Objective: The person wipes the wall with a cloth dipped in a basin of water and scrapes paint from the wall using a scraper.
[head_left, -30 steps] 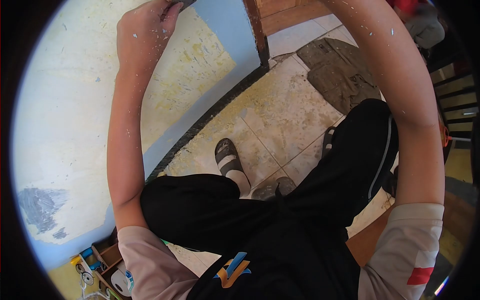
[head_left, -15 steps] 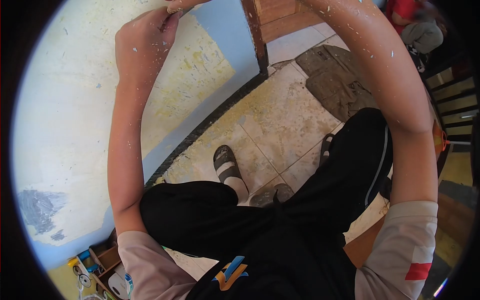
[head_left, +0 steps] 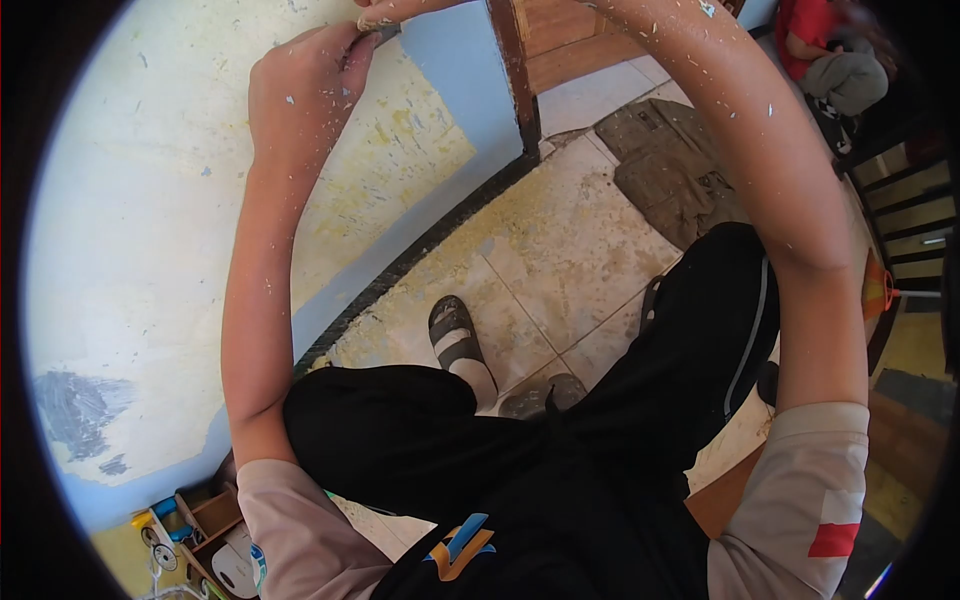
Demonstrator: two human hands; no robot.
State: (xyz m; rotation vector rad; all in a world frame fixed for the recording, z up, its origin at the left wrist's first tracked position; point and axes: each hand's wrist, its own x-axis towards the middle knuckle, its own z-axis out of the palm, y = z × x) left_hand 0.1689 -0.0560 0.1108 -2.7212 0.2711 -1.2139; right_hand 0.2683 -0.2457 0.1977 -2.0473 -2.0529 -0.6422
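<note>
My left hand (head_left: 308, 85) is raised against the patchy wall (head_left: 180, 260), its fingers closed round a flat grey blade-like tool (head_left: 386, 33). Only a short edge of that tool shows beyond the fingers. At the top edge of the view my right hand (head_left: 400, 8) meets the left, its fingertips bent over the same spot; most of it is cut off by the frame. Pale flakes of paint stick to both forearms. Around the hands the wall shows white, yellowish scraped marks and a blue band.
A brown cloth garment (head_left: 675, 165) lies on the dusty tiled floor (head_left: 540, 260). A person in red (head_left: 845, 75) sits at the upper right, near a black railing (head_left: 910, 195). A wooden rack (head_left: 215, 520) stands at the lower left. A brown door frame (head_left: 515, 80) borders the wall.
Both hands have shifted slightly right and down in the view, still together. More of the grey tool's edge shows now.
</note>
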